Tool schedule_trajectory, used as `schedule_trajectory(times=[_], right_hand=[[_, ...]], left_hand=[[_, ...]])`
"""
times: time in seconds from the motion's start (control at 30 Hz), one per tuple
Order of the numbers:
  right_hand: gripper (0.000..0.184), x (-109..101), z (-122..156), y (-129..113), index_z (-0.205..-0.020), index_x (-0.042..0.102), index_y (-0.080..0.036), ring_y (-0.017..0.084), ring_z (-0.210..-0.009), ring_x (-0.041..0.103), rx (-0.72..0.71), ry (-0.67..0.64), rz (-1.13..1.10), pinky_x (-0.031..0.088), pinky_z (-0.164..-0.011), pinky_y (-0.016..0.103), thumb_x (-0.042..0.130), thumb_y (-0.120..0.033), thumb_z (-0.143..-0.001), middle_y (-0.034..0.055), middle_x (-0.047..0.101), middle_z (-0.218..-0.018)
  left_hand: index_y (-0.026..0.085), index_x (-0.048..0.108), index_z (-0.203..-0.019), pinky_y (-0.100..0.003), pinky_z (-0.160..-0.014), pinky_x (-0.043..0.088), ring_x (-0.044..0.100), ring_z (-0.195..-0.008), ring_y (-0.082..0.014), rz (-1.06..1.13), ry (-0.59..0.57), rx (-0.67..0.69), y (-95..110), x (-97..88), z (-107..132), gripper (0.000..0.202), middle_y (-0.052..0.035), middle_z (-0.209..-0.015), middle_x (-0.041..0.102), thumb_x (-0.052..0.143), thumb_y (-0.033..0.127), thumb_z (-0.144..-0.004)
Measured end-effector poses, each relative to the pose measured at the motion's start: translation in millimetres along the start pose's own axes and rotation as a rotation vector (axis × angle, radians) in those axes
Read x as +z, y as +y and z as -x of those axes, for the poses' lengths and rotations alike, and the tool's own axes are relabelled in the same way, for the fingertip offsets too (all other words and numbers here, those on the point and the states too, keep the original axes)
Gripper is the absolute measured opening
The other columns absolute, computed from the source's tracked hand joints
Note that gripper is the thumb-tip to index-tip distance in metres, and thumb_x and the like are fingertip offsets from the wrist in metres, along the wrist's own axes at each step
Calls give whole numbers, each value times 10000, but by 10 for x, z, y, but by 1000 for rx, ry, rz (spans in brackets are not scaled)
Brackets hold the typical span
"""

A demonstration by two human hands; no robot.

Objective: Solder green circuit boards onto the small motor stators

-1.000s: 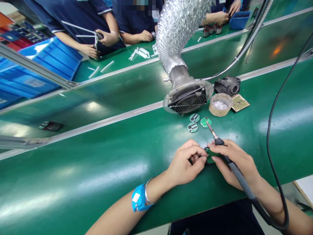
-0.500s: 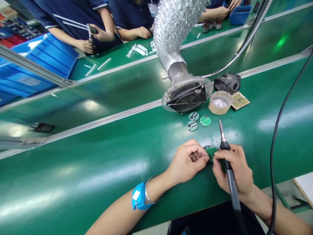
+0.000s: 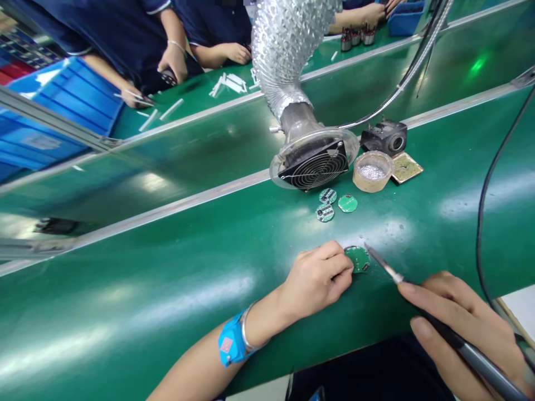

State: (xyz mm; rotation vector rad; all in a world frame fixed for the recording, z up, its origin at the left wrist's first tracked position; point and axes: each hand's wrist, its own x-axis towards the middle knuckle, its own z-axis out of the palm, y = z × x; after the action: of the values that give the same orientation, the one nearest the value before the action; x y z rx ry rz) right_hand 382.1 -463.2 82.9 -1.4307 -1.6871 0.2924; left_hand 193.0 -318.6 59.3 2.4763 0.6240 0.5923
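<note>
Green bench (image 3: 167,278) | left hand (image 3: 315,278) pinches round board (image 3: 359,259), edge hidden | right hand (image 3: 463,328) grips soldering iron (image 3: 480,361), cropped

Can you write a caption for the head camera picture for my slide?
The left hand holds a round green circuit board while the right hand points a soldering iron at it.

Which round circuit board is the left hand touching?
The lone board at the left hand, nearest the soldering iron; three others lie by the fan.
</note>
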Motion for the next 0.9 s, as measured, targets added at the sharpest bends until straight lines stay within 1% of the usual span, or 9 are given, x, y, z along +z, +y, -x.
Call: schedule_trajectory(times=[0.03,0.1,0.27,0.4,0.53,0.63,0.77,0.9], right_hand=[[408,-25,13,-19,-1213,622,-158,156,-701,596,13,-38,-6,517,-554,292,544,-58,-825,61,607,-828],[371,-37,35,-49,-1160,639,-153,157,-661,596,23,-74,-25,522,-546,299,538,-63,-814,56,619,-792],[358,38,57,-60,-1130,632,-170,181,-675,626,12,-51,5,538,-584,334,542,-63,-801,62,663,-839],[364,58,65,-47,-1136,620,-150,201,-709,649,-17,-51,33,548,-611,354,555,-52,-791,71,683,-858],[356,69,40,-65,-1108,629,-133,179,-662,632,-40,-24,9,544,-576,338,551,-36,-775,66,672,-814],[327,83,14,-77,-1064,644,-140,173,-634,628,-56,-4,38,544,-560,333,542,-39,-770,56,666,-770],[322,107,26,-59,-1051,653,-136,185,-632,635,-118,-28,88,557,-566,341,558,-49,-755,59,666,-745],[337,115,60,-48,-1070,653,-150,181,-607,635,-164,-31,95,557,-539,328,567,-53,-759,46,669,-720]], left_hand=[[186,678,-789,-182,-554,443,592,-629,-86,-9,7,8,-3,7,4,145,0,-758,637,557,170,-869],[186,676,-795,-184,-548,439,590,-628,-86,-40,24,32,-8,19,10,148,1,-759,636,551,170,-872],[182,659,-785,-191,-546,429,579,-619,-86,-113,51,68,-5,44,20,157,4,-746,635,541,178,-888],[181,645,-772,-202,-544,404,559,-613,-87,-167,45,87,9,40,20,195,1,-740,626,509,189,-912],[178,633,-761,-224,-512,360,525,-596,-91,-233,34,119,16,23,14,221,4,-719,604,492,191,-930],[176,626,-758,-241,-494,336,504,-589,-97,-280,12,154,13,9,8,248,4,-700,582,469,197,-950],[177,623,-774,-253,-490,327,500,-592,-104,-311,-30,178,6,-11,3,256,2,-692,571,451,195,-963],[173,625,-790,-261,-497,335,504,-592,-107,-310,-33,202,-2,-19,-3,237,2,-703,584,461,186,-960]])
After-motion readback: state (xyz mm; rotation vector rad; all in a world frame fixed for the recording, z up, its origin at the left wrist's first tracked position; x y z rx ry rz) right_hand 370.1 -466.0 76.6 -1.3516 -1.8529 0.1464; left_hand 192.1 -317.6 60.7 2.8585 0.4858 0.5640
